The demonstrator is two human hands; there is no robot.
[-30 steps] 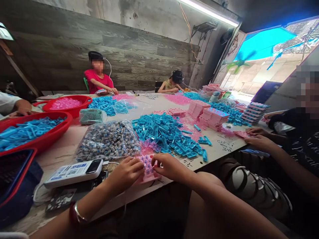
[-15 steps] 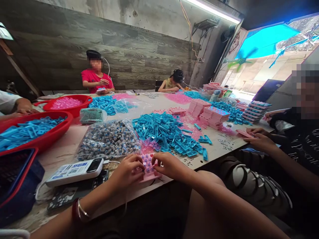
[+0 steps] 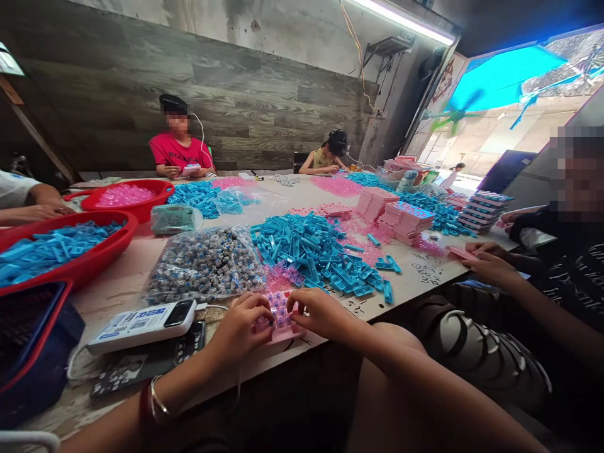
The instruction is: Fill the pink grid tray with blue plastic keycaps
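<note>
Fingers (image 3: 262,308) of the left hand (image 3: 240,322) are curled in, tips drawn close over the left part of the pink tray (image 3: 284,322); those of the right hand (image 3: 323,314) bend just as narrowly at its right side, and whether either pinches a small part I cannot tell, as the tips are partly hidden. The tray lies at the near edge of the counter (image 3: 297,194), between both hands, with glassy bits (image 3: 283,309) across its face. It looks like moulded plastic: probably light, fairly stiff, a little slick, likelier to slide than to break, though the bits could pop loose if knocked. Best held by its side rims. Pale and marked with dark handwriting (image 3: 427,274) to the right, the counter carries a heap of blue pieces (image 3: 309,255) just beyond the tray, a bag (image 3: 202,264) of grey parts, a power bank (image 3: 136,328) left of the hands, and pink stacks (image 3: 406,221) farther off. Around it sit a person in red (image 3: 182,151), another bent low (image 3: 325,160) and one in black (image 3: 561,251); behind are a wood-patterned wall (image 3: 264,107), a tube light (image 3: 406,24) and a green fan (image 3: 455,116)
</note>
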